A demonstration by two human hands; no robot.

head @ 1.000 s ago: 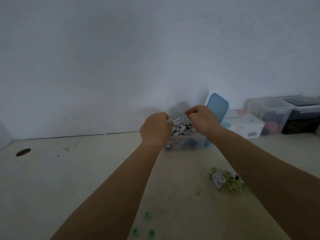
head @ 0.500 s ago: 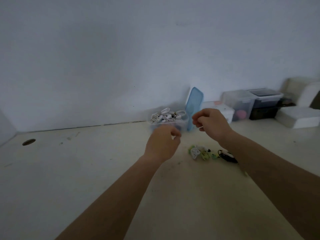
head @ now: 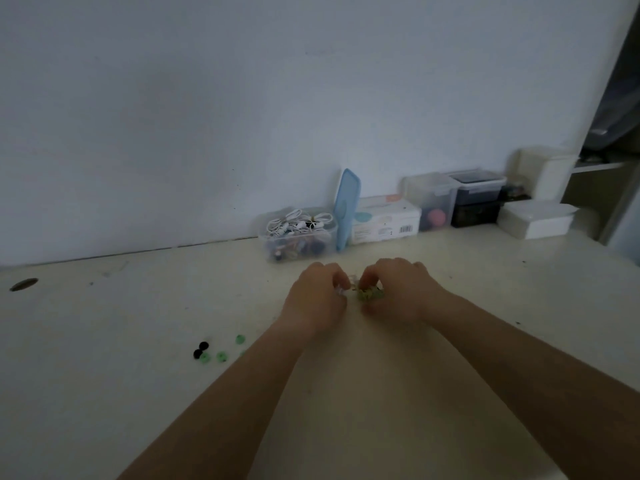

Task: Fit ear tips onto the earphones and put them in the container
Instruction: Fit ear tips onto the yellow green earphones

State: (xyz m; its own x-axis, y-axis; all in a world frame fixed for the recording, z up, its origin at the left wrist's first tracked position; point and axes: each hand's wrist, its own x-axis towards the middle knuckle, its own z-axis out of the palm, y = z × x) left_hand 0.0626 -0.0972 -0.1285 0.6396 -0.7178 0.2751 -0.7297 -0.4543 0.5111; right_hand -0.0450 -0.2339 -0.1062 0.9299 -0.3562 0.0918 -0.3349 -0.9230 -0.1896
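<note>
Both hands have dropped from mid-air to the table (head: 104, 375), where the left hand (head: 317, 301) and the right hand (head: 398, 294) meet over one tangled set of green earphones (head: 370, 294). The fingers of both are curled and pinching it, probably to work an earbud free for fitting. Loose ear tips (head: 221, 356) lie near left within reach, three green and two black, while the one clear container (head: 277, 249), heaped with white earphones (head: 298, 221), stands far behind, its blue lid (head: 347, 209) leaning at its right, open for the next set.

You're sitting at a home desk.
Your pale desk (head: 104, 375), with its cable hole (head: 23, 284), meets a bare white wall (head: 242, 98); lidded plastic storage boxes (head: 427, 199) line its back edge.
</note>
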